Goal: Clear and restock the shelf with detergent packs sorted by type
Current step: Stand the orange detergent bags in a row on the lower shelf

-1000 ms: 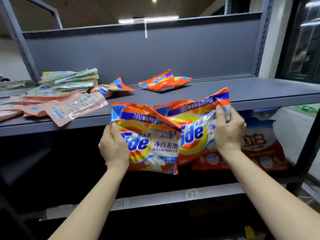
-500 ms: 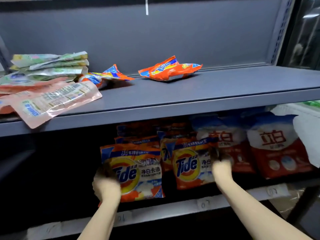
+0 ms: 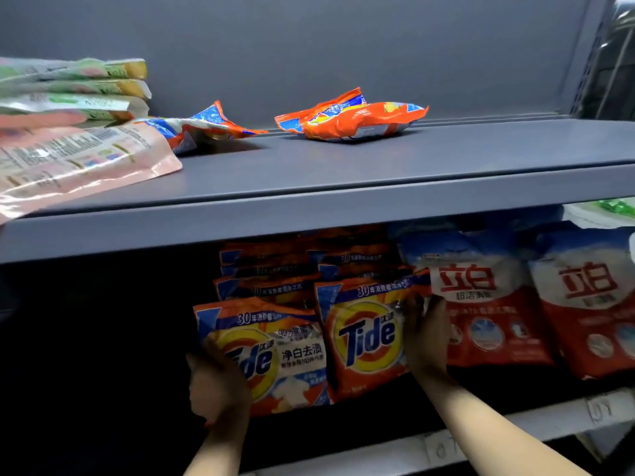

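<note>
The left hand [image 3: 220, 386] grips the lower left corner of an orange detergent pack [image 3: 275, 359], fingers curled around its edge, holding it upright at the front of the lower shelf [image 3: 536, 424]. The right hand [image 3: 427, 338] has its fingers wrapped around the right edge of a second orange pack [image 3: 366, 338], which stands just beside the first, touching it. Both packs face forward, logos readable.

Behind them more orange packs [image 3: 285, 269] line up in rows, so this looks like the placing step: two packs being seated at the front of their own column. To the right, touching the second pack's edge, stand the red-and-white packs [image 3: 488, 304], a different type, and another of the same kind [image 3: 591, 310] beyond.

Doing this well probably means pushing each pack back until it leans on the row behind, base flat on the shelf, then letting go one hand at a time so neither topples forward. The right hand sits squeezed between orange and red packs; drawing it out straight should avoid dragging the red one out of line.

Up on the top shelf [image 3: 343, 201], two loose orange packs [image 3: 354, 120] and another [image 3: 202, 127] lie flat, beside a pile of pink and green pouches [image 3: 68, 132] at the left; those likely await sorting.
</note>
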